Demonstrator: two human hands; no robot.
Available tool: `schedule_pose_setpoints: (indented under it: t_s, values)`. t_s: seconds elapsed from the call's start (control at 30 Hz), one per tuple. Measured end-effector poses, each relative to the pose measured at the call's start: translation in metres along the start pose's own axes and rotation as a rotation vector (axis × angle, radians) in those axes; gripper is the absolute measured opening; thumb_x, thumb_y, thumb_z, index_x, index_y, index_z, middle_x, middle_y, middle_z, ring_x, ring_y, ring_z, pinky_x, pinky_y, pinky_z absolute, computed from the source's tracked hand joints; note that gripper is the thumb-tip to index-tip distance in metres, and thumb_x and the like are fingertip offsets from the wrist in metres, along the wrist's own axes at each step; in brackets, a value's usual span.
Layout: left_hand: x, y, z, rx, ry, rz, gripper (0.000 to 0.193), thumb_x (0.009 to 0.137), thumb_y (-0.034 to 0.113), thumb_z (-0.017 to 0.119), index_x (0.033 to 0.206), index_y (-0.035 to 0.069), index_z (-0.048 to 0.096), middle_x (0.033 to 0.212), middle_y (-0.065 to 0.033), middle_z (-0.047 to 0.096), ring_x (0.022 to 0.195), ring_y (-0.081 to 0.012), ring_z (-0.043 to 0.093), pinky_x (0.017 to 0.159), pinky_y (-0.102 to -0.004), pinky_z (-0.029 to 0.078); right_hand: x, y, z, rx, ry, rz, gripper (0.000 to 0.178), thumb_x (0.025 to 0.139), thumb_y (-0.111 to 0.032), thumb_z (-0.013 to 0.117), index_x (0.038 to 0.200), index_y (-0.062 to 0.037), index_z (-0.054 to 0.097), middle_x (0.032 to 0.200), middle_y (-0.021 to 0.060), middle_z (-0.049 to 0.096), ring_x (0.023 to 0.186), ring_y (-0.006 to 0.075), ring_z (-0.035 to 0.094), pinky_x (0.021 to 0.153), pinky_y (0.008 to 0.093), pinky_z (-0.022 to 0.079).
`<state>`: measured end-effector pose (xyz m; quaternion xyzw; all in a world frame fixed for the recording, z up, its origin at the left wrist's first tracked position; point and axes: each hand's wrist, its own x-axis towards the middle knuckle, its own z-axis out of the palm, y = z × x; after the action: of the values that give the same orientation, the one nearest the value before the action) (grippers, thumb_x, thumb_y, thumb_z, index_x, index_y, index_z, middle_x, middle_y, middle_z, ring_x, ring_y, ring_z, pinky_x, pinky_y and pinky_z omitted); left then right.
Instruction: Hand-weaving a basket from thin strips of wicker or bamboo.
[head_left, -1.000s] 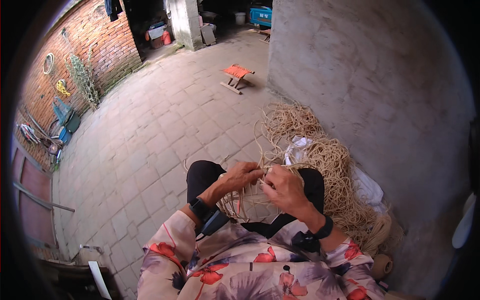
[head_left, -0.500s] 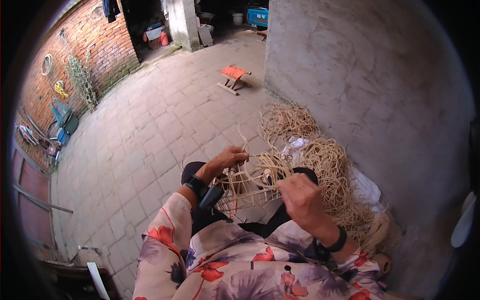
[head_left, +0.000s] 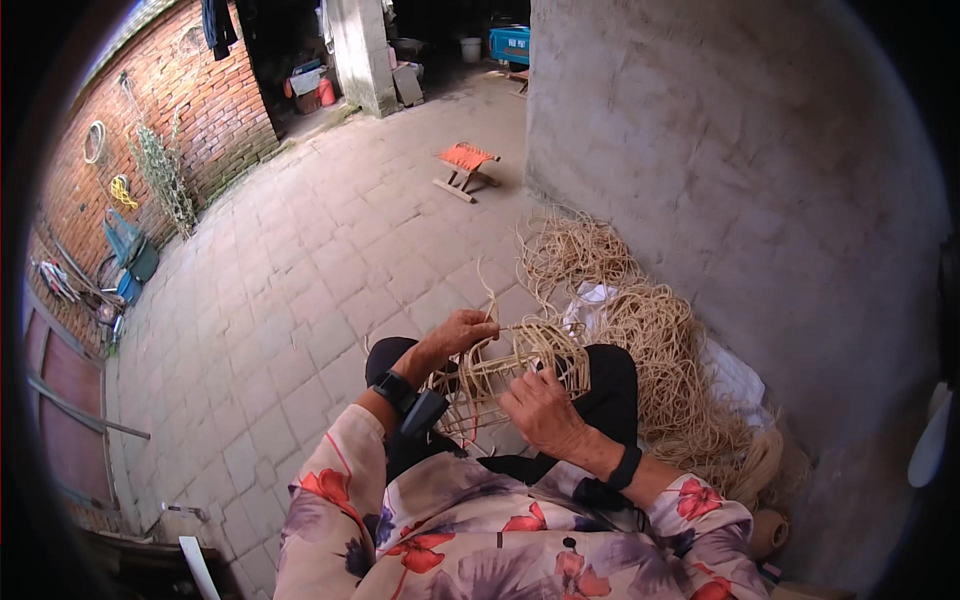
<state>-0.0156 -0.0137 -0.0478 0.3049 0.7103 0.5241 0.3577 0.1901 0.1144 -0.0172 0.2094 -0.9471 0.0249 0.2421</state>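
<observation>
Across my lap lies a basket-like frame (head_left: 572,362) of pale straw-coloured cord or cane, with open gaps between its strands. My left hand (head_left: 466,332) is closed on its far edge, thumb and fingers pinched together. A loose strand end (head_left: 488,290) sticks up beyond that hand. My right hand (head_left: 545,410) is at the near right side of the frame, fingers curled and pinched against it. What those fingertips hold is too small to make out. A bit of red string (head_left: 473,425) shows at the frame's lower left.
A heap of loose pale cord (head_left: 650,350) lies on white sheeting (head_left: 730,375) at my right, along a grey wall (head_left: 700,150). A folding stool (head_left: 466,158) with an orange seat stands ahead on the paved floor (head_left: 270,330). Near my right elbow sits a brown roll (head_left: 768,532).
My right hand has moved left and down from the raised spot on the right to the near side of the frame. My left hand keeps its grip in nearly the same place.
</observation>
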Motion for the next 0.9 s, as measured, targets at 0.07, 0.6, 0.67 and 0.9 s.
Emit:
schedule_pose_setpoints:
  t_s: [0.07, 0.6, 0.67, 0.9]
  values:
    - [-0.002, 0.004, -0.001, -0.033, -0.029, -0.026, 0.028, 0.091, 0.032, 0.060, 0.083, 0.005, 0.066, 0.066, 0.0045, 0.053, 0.058, -0.0058, 0.044, 0.051, -0.0236, 0.034, 0.000, 0.005, -0.001, 0.051, 0.025, -0.053, 0.008, 0.072, -0.014, 0.058, 0.076, -0.0081, 0.054, 0.080, 0.0053, 0.050, 0.083, 0.0215, 0.052, 0.076, 0.0365, 0.040]
    - [-0.028, 0.062, -0.054, -0.284, 0.636, 0.256, 0.022, 0.090, 0.023, 0.058, 0.080, 0.004, 0.063, 0.063, 0.0034, 0.051, 0.057, -0.0054, 0.043, 0.052, -0.0216, 0.034, -0.080, 0.073, -0.052, 0.135, 0.190, 0.501, 0.018, 0.079, -0.012, 0.065, 0.096, -0.0080, 0.059, 0.082, 0.0115, 0.061, 0.069, 0.0311, 0.062, 0.058, 0.0400, 0.049]
    - [-0.031, 0.071, -0.070, -0.070, 0.816, 0.400, 0.022, 0.090, 0.021, 0.057, 0.081, 0.002, 0.063, 0.064, 0.0021, 0.052, 0.061, -0.0062, 0.045, 0.057, -0.0220, 0.037, -0.131, 0.110, -0.046, 0.131, 0.254, 0.731, 0.019, 0.084, -0.016, 0.059, 0.101, -0.0081, 0.062, 0.084, 0.0141, 0.065, 0.073, 0.0338, 0.064, 0.062, 0.0410, 0.050]
    - [-0.076, 0.077, -0.143, -0.226, 1.031, 0.291, 0.023, 0.090, 0.022, 0.056, 0.076, 0.005, 0.061, 0.060, 0.0038, 0.048, 0.052, -0.0050, 0.037, 0.048, -0.0218, 0.029, -0.417, 0.239, -0.059, 0.775, 0.506, 1.924, 0.015, 0.086, -0.013, 0.055, 0.085, 0.0002, 0.061, 0.060, 0.0065, 0.055, 0.050, 0.0169, 0.054, 0.044, 0.0306, 0.043]
